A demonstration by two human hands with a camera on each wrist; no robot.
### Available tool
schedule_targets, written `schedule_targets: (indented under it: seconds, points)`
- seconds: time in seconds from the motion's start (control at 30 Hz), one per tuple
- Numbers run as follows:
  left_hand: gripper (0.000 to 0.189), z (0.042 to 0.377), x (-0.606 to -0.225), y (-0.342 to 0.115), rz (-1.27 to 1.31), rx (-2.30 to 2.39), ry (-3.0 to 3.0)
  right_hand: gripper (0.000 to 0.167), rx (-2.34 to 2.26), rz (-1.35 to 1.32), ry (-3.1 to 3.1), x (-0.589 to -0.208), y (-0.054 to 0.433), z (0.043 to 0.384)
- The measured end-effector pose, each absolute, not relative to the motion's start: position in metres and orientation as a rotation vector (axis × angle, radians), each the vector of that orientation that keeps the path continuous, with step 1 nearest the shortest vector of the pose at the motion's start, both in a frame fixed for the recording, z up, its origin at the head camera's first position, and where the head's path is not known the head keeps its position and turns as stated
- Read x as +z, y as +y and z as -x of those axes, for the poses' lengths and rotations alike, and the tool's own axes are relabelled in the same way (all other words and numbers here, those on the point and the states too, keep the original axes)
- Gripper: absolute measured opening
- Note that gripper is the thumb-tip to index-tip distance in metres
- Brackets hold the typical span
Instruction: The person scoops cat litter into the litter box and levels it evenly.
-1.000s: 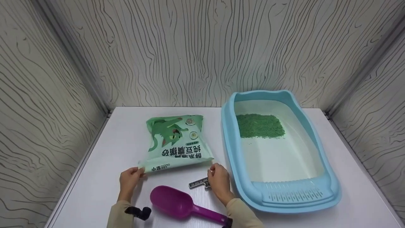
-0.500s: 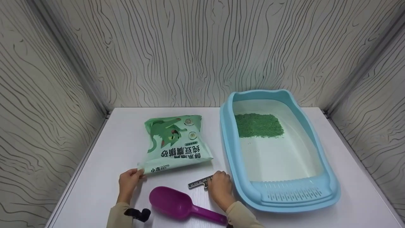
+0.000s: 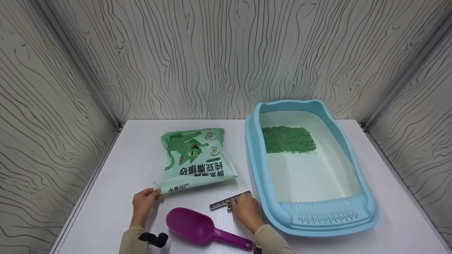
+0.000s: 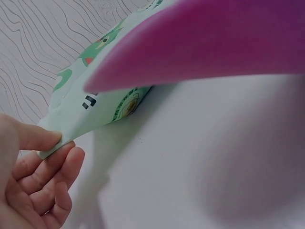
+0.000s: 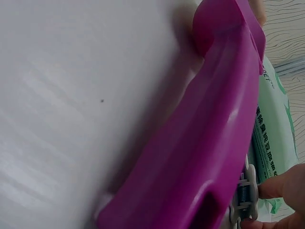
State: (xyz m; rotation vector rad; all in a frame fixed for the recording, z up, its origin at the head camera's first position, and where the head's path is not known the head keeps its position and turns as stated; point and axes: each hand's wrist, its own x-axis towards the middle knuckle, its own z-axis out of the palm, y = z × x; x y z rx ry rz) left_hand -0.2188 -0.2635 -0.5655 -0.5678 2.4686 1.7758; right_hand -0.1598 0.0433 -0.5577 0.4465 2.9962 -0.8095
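A green and white cat litter bag [image 3: 196,155] lies on the table, its pale front edge toward me. With thumb and fingers, my left hand [image 3: 144,203] pinches the bag's front left corner; the left wrist view shows the thumb [image 4: 45,140] on top of that corner. Low at the table, my right hand [image 3: 247,211] grips a dark spring clip [image 3: 219,204] with black-and-white key-like markings. In the right wrist view the clip's spring side [image 5: 244,193] shows between the digits, partly behind a purple scoop [image 5: 209,124]. Palm and sleeve hide the clip's rear part in the head view.
The purple scoop lies between my forearms, handle toward the right sleeve. Close to the right of my right hand stands a blue litter box [image 3: 261,176] with green litter [image 3: 289,140] in its far left part. Patterned walls [image 3: 212,60] enclose the white table [image 3: 116,169].
My right hand has let go of the bag's right front corner and moved down to the clip, which has shifted slightly. My left hand keeps its hold on the left corner.
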Motion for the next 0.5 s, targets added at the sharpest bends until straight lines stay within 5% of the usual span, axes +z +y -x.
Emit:
schedule_targets:
  seconds: [0.5]
  points:
    - [0.039, 0.2155, -0.5641, -0.2637, 0.549, 1.719, 2.499, 0.017, -1.268, -0.463, 2.752, -0.5534, 0.0447, 0.165]
